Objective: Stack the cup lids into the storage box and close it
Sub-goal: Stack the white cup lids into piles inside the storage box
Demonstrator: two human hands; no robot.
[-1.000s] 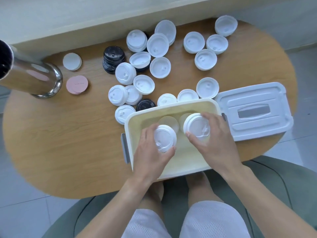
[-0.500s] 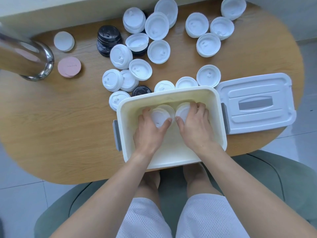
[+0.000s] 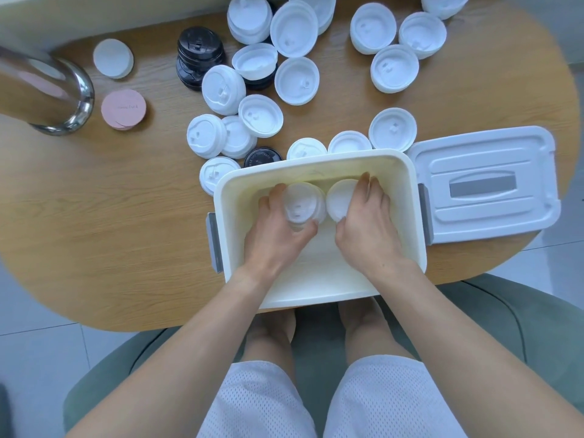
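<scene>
**Both hands in the box, each on a white lid**

The left hand [image 3: 278,235] curled round a white domed lid [image 3: 301,207] with a sip-hole moulding on top; more lid edges showed just beneath it, so it sat on a small stack. Beside it, the right hand [image 3: 368,222] pinched a second white lid [image 3: 341,199] between thumb and fingers, its smooth side up. The two lids nearly touched, both deep inside the cream storage box [image 3: 227,197], toward its far wall.

Beyond the fingertips, loose white lids [image 3: 262,115] lay scattered over the wooden table [image 3: 110,216], some dome up, some hollow side up, with a stack of black lids [image 3: 199,55] among them. To the right of the right hand, just outside the box, the pale box cover [image 3: 483,184] with its grey handle lay flat. Far to the left of the left hand stood a steel vessel [image 3: 47,90] next to pink discs [image 3: 124,109] and a white disc [image 3: 113,58].
</scene>
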